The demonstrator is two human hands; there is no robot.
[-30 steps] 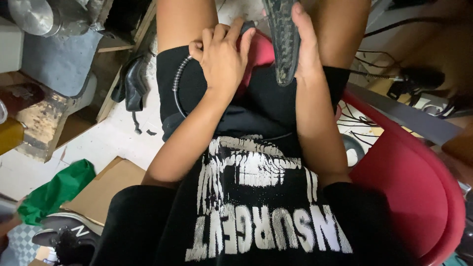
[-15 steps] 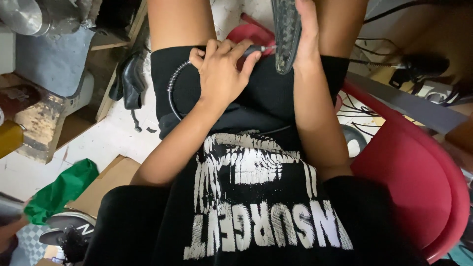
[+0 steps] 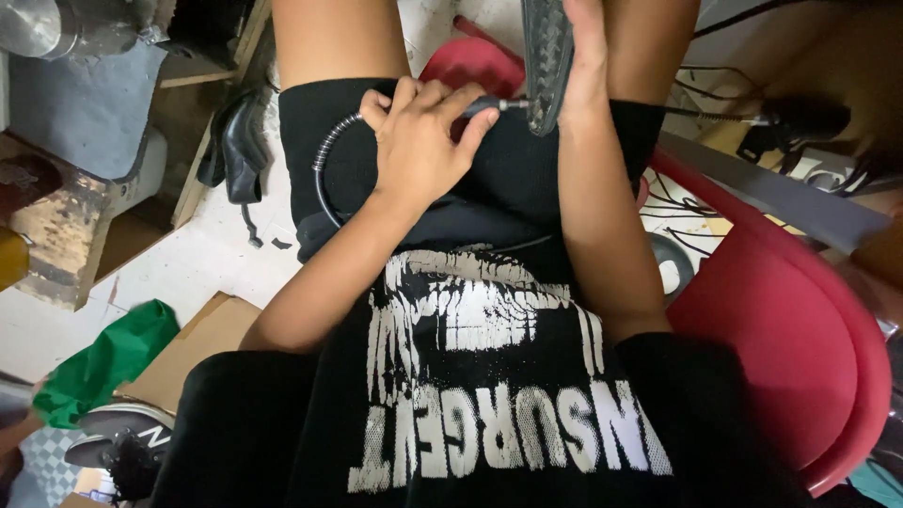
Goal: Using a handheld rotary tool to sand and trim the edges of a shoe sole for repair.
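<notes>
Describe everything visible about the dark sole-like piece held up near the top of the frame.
The shoe sole is a dark, narrow, elongated piece seen nearly edge-on, with a ridged tread pattern on the face that shows; it looks like rubber. It stands upright between the person's knees, its upper end cut off by the frame's top. The right hand grips it along its right side. The left hand holds a slim rotary tool handpiece on a coiled flexible shaft, its thin tip meeting the sole's lower left edge.

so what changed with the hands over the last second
The left hand shifted on the lap until the thin rotary tool handpiece with its ribbed flexible shaft met the dark rubber shoe sole. The right hand still holds that sole upright; the red plastic chair is unchanged.
</notes>
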